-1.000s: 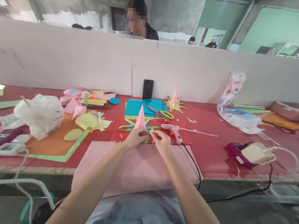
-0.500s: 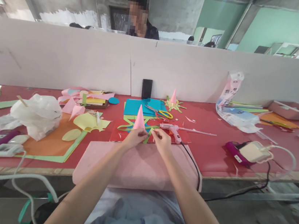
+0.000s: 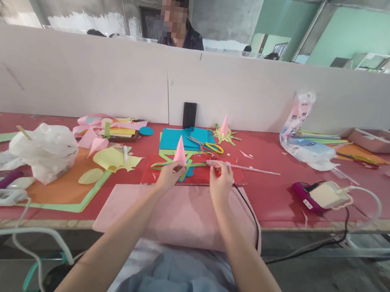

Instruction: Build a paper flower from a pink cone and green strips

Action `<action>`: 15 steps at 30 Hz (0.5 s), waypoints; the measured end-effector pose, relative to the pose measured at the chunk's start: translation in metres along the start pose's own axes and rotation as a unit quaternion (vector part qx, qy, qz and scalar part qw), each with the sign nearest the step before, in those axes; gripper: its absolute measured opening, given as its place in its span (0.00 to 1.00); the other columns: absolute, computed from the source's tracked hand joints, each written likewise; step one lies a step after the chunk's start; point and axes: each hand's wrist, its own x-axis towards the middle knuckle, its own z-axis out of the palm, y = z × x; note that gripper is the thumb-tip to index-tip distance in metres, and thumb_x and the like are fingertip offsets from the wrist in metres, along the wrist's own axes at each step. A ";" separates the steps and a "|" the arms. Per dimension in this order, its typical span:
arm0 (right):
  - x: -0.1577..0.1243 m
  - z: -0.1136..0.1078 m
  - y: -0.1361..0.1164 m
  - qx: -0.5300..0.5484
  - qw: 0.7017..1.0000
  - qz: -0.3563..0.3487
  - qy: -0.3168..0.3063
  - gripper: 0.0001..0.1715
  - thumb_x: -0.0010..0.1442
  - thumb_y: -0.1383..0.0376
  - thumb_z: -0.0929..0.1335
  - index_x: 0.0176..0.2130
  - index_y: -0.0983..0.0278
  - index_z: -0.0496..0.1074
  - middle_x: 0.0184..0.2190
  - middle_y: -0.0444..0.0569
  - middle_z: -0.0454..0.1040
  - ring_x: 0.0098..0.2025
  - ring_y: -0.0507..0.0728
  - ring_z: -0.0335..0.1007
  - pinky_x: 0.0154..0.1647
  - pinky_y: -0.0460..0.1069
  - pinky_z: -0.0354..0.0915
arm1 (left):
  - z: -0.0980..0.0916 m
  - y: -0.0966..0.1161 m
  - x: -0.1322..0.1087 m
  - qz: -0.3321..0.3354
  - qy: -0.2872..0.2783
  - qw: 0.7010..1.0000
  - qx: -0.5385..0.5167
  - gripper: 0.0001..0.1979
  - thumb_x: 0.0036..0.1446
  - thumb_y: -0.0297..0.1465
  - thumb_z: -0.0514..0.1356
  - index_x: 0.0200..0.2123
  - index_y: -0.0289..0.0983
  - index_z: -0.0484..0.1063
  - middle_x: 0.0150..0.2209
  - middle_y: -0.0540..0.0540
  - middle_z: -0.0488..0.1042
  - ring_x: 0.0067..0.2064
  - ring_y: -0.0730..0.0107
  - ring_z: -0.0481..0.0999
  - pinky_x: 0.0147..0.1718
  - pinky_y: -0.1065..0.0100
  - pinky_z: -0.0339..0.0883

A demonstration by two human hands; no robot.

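Note:
A pink paper cone (image 3: 180, 151) stands upright over green paper strips (image 3: 162, 164) and a blue paper piece (image 3: 190, 171) on a red sheet (image 3: 150, 174). My left hand (image 3: 169, 177) pinches at the cone's lower edge, its fingertips partly hiding the base. Over on the right, my right hand (image 3: 221, 183) curls its fingers round a pink hot glue gun (image 3: 210, 163), whose handle is mostly hidden by the hand. From the gun's back a clear glue stick (image 3: 263, 171) points right. Yellow-handled scissors (image 3: 212, 147) lie behind on blue sheets (image 3: 174, 139).
A second pink cone (image 3: 224, 125) with green strips stands at the back near a black phone (image 3: 189, 115). Paper scraps and a white plastic bag (image 3: 45, 150) lie left. Purple power strips (image 3: 303, 197) flank both sides. A person (image 3: 181, 34) is beyond the white partition (image 3: 117, 78).
My right hand has left the green strip by the cone and moved right onto the glue gun. My left hand has shifted slightly left, staying at the cone's base.

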 end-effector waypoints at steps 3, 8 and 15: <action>0.002 -0.001 0.016 -0.122 0.990 0.062 0.022 0.21 0.56 0.59 0.63 0.48 0.65 0.65 0.48 0.58 0.67 0.51 0.64 0.61 0.48 0.57 0.57 | -0.004 -0.002 0.000 -0.017 0.051 0.999 -0.002 0.10 0.52 0.37 0.55 0.31 0.37 0.71 0.27 0.49 0.73 0.31 0.70 0.71 0.30 0.71 0.62; 0.001 0.006 0.037 -0.200 0.974 0.109 -0.016 0.28 0.51 0.56 0.67 0.48 0.69 0.64 0.51 0.67 0.65 0.55 0.70 0.57 0.50 0.61 0.54 | -0.009 0.000 -0.001 -0.052 0.102 0.993 -0.003 0.12 0.52 0.37 0.55 0.35 0.37 0.71 0.30 0.48 0.73 0.32 0.70 0.72 0.30 0.72 0.64; 0.007 0.002 0.040 -0.235 0.964 0.119 -0.047 0.18 0.51 0.60 0.66 0.41 0.67 0.67 0.42 0.64 0.70 0.47 0.69 0.64 0.45 0.59 0.57 | -0.009 0.000 -0.002 -0.050 0.105 0.993 0.011 0.10 0.52 0.36 0.55 0.33 0.38 0.71 0.30 0.48 0.74 0.32 0.69 0.73 0.32 0.71 0.64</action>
